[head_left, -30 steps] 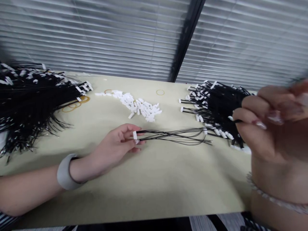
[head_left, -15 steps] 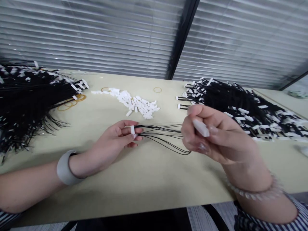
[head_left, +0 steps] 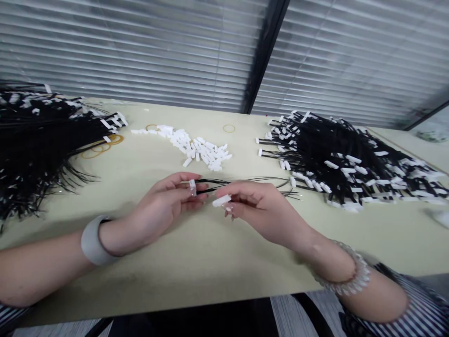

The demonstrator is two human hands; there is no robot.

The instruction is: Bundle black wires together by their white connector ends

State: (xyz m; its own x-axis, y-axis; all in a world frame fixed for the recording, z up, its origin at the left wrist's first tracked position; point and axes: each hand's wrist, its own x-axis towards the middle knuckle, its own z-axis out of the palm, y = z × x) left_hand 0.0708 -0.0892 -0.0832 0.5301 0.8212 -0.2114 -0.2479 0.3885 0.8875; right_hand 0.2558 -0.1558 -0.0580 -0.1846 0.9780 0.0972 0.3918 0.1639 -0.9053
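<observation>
While the left hand (head_left: pixel 164 201) pinches a small white connector (head_left: pixel 192 187) between thumb and fingers, the right hand (head_left: pixel 263 203) grips a white block (head_left: pixel 221 201) at its fingertips, just to the right of it. The two hands are near each other but apart, and so are the two white parts. From the connector, thin black wires (head_left: pixel 211 181) run rightward, pass behind the right hand and come out beyond it, their loose ends near the heap on that side. The block sits tilted (whether a wire leads from it is hidden by the fingers).

Both hands are above the pale table (head_left: pixel 210 267), toward its front edge. Beyond them lies a loose pile (head_left: pixel 201 150) of white pieces, with a single rubber band (head_left: pixel 228 128) off to its upper right. At the left is a large heap (head_left: pixel 45 145) of black wires with white ends, some yellowish bands (head_left: pixel 98 149) beside it; at the right spreads another heap (head_left: pixel 319 145) of the same kind. Blinds (head_left: pixel 140 56) stand behind the table.
</observation>
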